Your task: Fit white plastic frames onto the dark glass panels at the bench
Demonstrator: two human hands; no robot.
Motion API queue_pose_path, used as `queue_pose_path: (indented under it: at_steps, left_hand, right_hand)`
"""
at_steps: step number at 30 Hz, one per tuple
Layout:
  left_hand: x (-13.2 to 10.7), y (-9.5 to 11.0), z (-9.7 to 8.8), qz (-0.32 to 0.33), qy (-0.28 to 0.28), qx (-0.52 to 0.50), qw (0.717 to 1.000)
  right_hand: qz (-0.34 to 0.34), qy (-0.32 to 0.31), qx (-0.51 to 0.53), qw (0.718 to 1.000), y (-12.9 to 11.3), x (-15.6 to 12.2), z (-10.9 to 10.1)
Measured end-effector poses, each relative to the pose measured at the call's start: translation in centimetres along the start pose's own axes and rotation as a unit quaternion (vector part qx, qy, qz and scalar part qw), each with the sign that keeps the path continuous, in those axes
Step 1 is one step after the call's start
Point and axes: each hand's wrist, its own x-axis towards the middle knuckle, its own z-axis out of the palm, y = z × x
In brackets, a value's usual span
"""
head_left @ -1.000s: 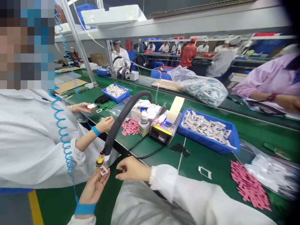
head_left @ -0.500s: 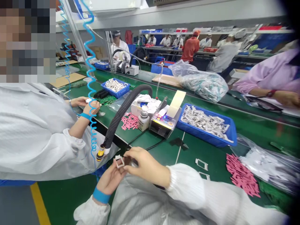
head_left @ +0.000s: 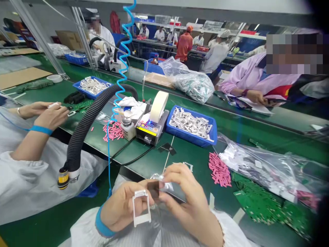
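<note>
The person's left hand [head_left: 119,206] is gripping a white frame [head_left: 134,209] upright in front of the chest, its long axis running almost straight up and down and leaning slightly. The left fingers [head_left: 128,195] are curling closed behind the frame's upper part, with the thumb hidden. The right hand [head_left: 187,195] is reaching in from the right, its fingers [head_left: 174,175] pinching a scrap of clear film [head_left: 164,183] and nearly closed on it. A dark pad [head_left: 153,189] is sitting against the film, seemingly attached, just beside the frame's top end and between the hands. The right hand is the nearer one to the pad, while the left is nearer the frame.

Beyond the hands, a tape dispenser [head_left: 151,128] and a blue tray [head_left: 191,125] of white frames are sitting on the green table [head_left: 180,161]. Pink strips [head_left: 218,169] are lying just right of the hands. A co-worker's hands [head_left: 43,115] are working separately on the left.
</note>
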Motion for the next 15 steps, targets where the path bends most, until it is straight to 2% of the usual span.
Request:
queue_pose_path:
  at_steps: [3,7,15]
  left_hand:
    - [0.9,0.1,0.7,-0.008,-0.029,0.027,0.999]
    - [1.4,0.2,0.9,-0.005,-0.04,0.102,0.994]
    - [2.3,0.3,0.7,0.006,-0.084,0.184,0.979]
  right_hand:
    - [0.02,0.048,-0.041,0.998,0.1,-0.7,-0.7]
    - [0.021,0.045,-0.087,0.995,0.3,-1.2,-0.8]
    - [0.062,0.062,-0.049,0.995,0.9,-1.4,-0.6]
